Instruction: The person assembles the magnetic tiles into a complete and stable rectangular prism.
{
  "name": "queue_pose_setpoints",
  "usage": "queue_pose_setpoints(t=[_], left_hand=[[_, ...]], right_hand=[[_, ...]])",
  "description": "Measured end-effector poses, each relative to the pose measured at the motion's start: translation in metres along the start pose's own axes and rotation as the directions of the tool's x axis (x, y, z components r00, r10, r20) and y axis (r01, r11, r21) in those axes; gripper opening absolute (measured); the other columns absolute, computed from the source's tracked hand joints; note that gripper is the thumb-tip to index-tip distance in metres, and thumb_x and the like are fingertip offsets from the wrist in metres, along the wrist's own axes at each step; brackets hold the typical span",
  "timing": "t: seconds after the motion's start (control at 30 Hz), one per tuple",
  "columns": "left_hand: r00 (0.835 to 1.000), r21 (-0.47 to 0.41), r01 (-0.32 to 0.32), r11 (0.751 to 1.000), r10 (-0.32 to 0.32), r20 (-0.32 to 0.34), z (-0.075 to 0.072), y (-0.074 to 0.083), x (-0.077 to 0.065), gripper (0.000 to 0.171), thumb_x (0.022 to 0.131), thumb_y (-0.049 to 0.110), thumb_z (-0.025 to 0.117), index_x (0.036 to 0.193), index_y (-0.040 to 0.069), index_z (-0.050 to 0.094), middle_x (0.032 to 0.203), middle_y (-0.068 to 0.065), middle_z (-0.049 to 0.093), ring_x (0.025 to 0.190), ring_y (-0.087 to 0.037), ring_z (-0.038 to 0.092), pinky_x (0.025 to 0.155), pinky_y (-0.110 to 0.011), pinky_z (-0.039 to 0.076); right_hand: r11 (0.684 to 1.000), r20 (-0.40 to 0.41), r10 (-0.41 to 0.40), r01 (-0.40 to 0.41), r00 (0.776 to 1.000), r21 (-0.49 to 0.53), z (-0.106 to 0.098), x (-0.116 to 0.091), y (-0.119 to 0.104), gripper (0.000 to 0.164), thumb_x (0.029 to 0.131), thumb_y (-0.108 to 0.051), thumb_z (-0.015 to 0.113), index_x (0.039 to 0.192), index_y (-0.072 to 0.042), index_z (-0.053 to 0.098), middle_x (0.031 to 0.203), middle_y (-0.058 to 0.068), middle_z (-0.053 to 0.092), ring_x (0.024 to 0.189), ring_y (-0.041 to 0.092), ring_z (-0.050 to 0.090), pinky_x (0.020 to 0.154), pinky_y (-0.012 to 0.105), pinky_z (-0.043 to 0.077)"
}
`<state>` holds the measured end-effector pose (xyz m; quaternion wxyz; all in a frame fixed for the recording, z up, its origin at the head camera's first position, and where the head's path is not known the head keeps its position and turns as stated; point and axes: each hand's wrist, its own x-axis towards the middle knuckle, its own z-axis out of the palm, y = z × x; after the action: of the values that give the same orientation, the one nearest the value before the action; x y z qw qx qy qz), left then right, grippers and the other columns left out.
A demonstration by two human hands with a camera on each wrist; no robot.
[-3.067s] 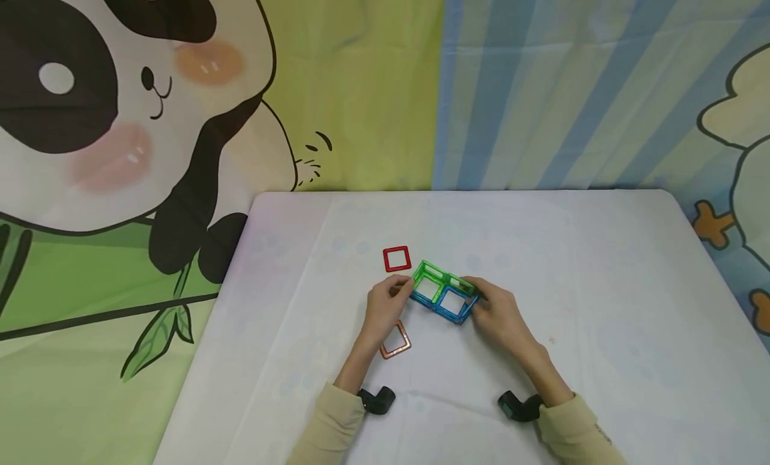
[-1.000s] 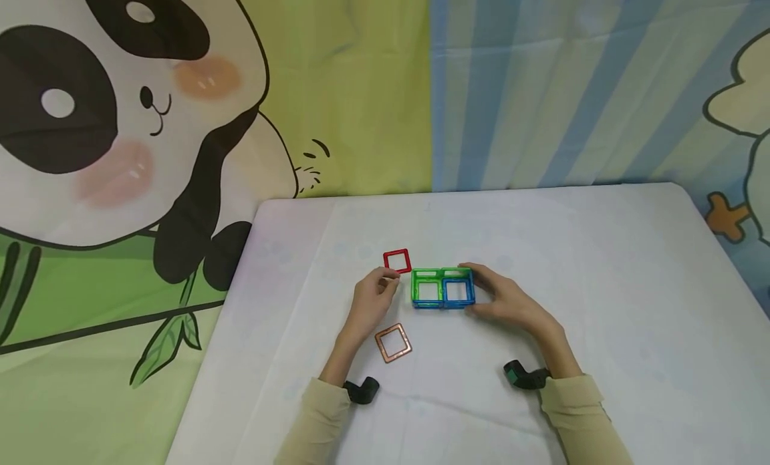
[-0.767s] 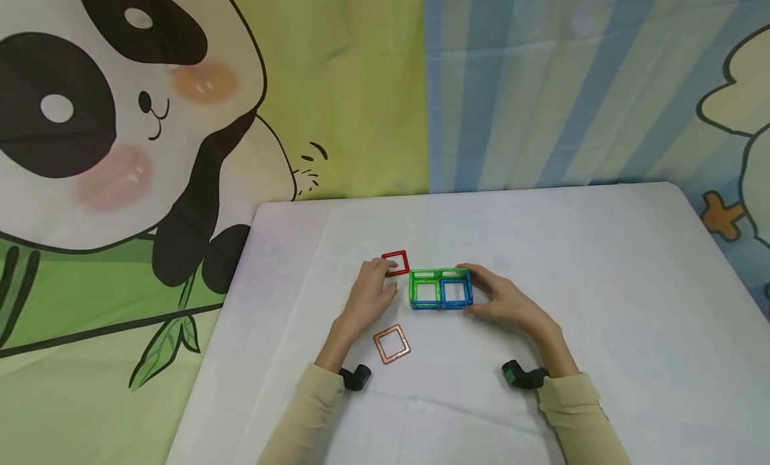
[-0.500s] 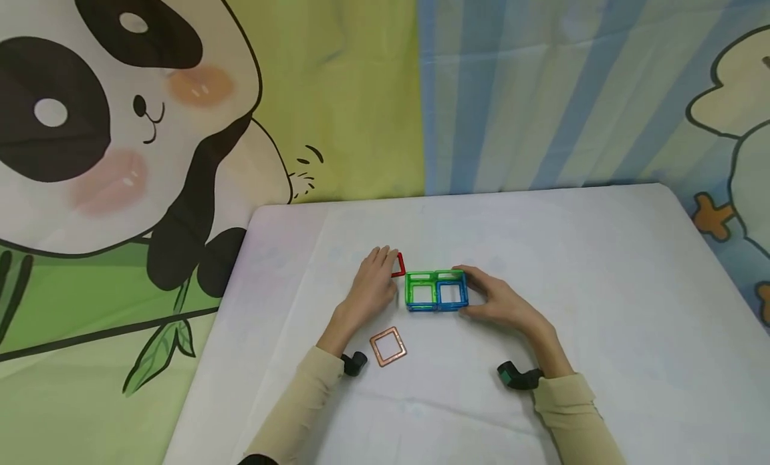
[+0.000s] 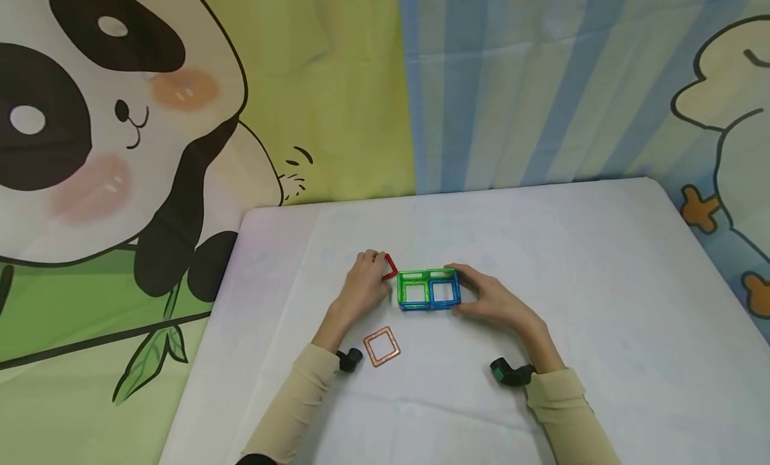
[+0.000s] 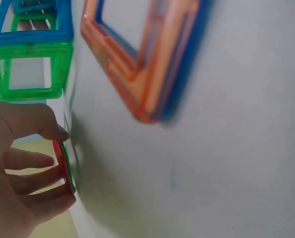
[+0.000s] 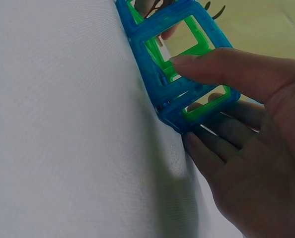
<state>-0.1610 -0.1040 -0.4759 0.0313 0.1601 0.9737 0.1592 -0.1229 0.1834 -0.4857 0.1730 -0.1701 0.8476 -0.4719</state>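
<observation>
My left hand [image 5: 363, 283] grips a red square magnetic tile [image 5: 390, 267] at the left end of a small box frame [image 5: 430, 292] built from green and blue magnetic tiles. In the left wrist view, the thumb is at one edge of the red tile [image 6: 63, 161] and the fingers lie along it, low over the cloth. My right hand [image 5: 499, 301] holds the box frame's right end. The right wrist view has its thumb on a blue tile [image 7: 155, 74], fingers round the far side. An orange-brown square tile [image 5: 388, 358] lies flat nearer the body.
A white cloth covers the table [image 5: 541, 251]. Behind it hangs a printed curtain [image 5: 337, 117] with a panda and stripes. Each wrist carries a small black camera [image 5: 511, 373].
The box frame, earlier tilted between both hands, now rests level on the table, the right hand still on it. The left hand let it go, reached the red tile and turned it.
</observation>
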Motion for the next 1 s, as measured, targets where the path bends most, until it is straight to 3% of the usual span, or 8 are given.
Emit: queue_pose_setpoints(t=[0.13, 0.23, 0.4, 0.53, 0.7, 1.0], left_hand=[[0.998, -0.089, 0.066, 0.994, -0.065, 0.016, -0.007, 0.0, -0.001, 0.06, 0.087, 0.007, 0.072, 0.143, -0.005, 0.053, 0.138, -0.019, 0.054, 0.125, -0.033, 0.049, 0.1, -0.046, 0.052], [0.994, -0.192, 0.105, 0.976, -0.105, 0.01, -0.015, 0.002, -0.001, 0.064, 0.086, 0.008, 0.074, 0.145, -0.002, 0.052, 0.139, -0.017, 0.052, 0.126, -0.033, 0.046, 0.097, -0.046, 0.053], [0.994, -0.345, 0.102, 0.933, -0.107, 0.004, -0.027, 0.008, -0.002, 0.066, 0.083, 0.008, 0.079, 0.144, 0.003, 0.054, 0.137, -0.015, 0.052, 0.126, -0.031, 0.046, 0.095, -0.045, 0.056], [0.999, -0.419, 0.054, 0.906, -0.052, 0.017, -0.034, 0.017, -0.003, 0.064, 0.083, 0.009, 0.081, 0.142, 0.004, 0.056, 0.138, -0.014, 0.053, 0.128, -0.031, 0.046, 0.095, -0.046, 0.057], [0.998, -0.437, -0.028, 0.899, 0.05, 0.041, -0.038, 0.033, -0.004, 0.061, 0.083, 0.007, 0.08, 0.14, 0.005, 0.059, 0.138, -0.012, 0.055, 0.125, -0.03, 0.046, 0.094, -0.045, 0.057], [0.965, -0.423, -0.183, 0.888, 0.244, 0.095, -0.033, 0.057, -0.006, 0.062, 0.085, 0.007, 0.079, 0.143, 0.004, 0.058, 0.139, -0.01, 0.055, 0.122, -0.028, 0.045, 0.095, -0.041, 0.05]], right_hand=[[1.0, -0.001, -0.004, 0.004, 1.0, 0.006, -0.001, 0.001, 0.0, 0.081, 0.086, -0.01, 0.078, 0.157, -0.014, 0.039, 0.16, 0.021, 0.042, 0.148, 0.04, 0.04, 0.115, 0.059, 0.037], [1.0, -0.005, -0.001, 0.001, 1.0, -0.001, -0.002, 0.001, 0.0, 0.081, 0.086, -0.011, 0.078, 0.157, -0.015, 0.039, 0.16, 0.021, 0.041, 0.148, 0.04, 0.04, 0.116, 0.06, 0.036], [1.0, -0.003, 0.006, -0.006, 1.0, -0.004, -0.002, -0.001, 0.0, 0.081, 0.086, -0.012, 0.078, 0.157, -0.015, 0.039, 0.16, 0.021, 0.042, 0.148, 0.04, 0.04, 0.116, 0.06, 0.036], [1.0, -0.004, 0.002, -0.002, 1.0, 0.003, -0.002, -0.001, 0.0, 0.081, 0.086, -0.012, 0.078, 0.156, -0.014, 0.04, 0.16, 0.021, 0.042, 0.148, 0.04, 0.04, 0.116, 0.06, 0.037], [1.0, -0.009, 0.004, -0.004, 1.0, 0.008, -0.002, -0.002, 0.001, 0.08, 0.086, -0.013, 0.078, 0.156, -0.014, 0.04, 0.159, 0.02, 0.044, 0.148, 0.04, 0.041, 0.115, 0.06, 0.037], [1.0, 0.0, -0.007, 0.007, 1.0, 0.02, -0.002, -0.001, 0.0, 0.078, 0.087, -0.016, 0.08, 0.155, -0.014, 0.041, 0.157, 0.019, 0.047, 0.147, 0.039, 0.043, 0.115, 0.06, 0.037]])
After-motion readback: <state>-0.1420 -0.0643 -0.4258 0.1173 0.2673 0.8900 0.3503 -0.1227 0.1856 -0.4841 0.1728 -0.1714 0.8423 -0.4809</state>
